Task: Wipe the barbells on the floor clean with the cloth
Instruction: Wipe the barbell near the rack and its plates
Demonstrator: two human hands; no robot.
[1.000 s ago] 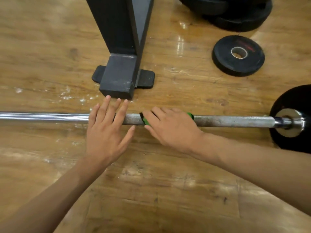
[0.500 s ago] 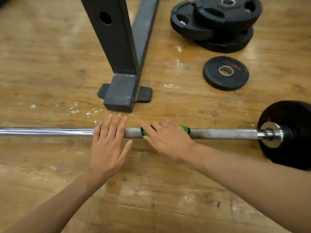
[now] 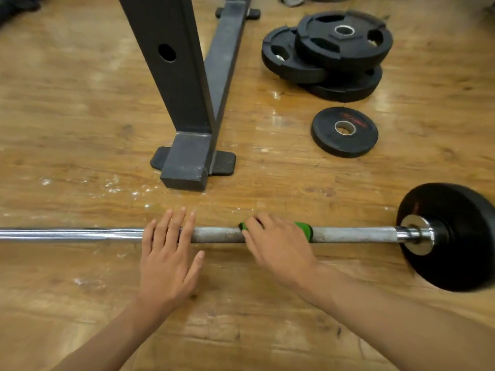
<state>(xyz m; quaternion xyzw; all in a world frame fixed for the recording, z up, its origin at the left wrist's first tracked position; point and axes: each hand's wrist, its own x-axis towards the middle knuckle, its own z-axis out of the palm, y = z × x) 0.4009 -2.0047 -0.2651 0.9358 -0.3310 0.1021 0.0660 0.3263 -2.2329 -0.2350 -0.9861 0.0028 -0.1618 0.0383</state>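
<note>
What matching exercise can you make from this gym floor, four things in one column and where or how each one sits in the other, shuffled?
Column one
1. green cloth
2. left hand
3. small black round weight plate
4. dark grey metal rack post

Column two
A. rests across the silver steel barbell bar, fingers straight
B. lies flat and alone on the wooden floor
C. stands upright beyond the bar
D. sits on the bar, gripped by the right hand

Pairs: 1-D, 2-A, 3-B, 4-C
</note>
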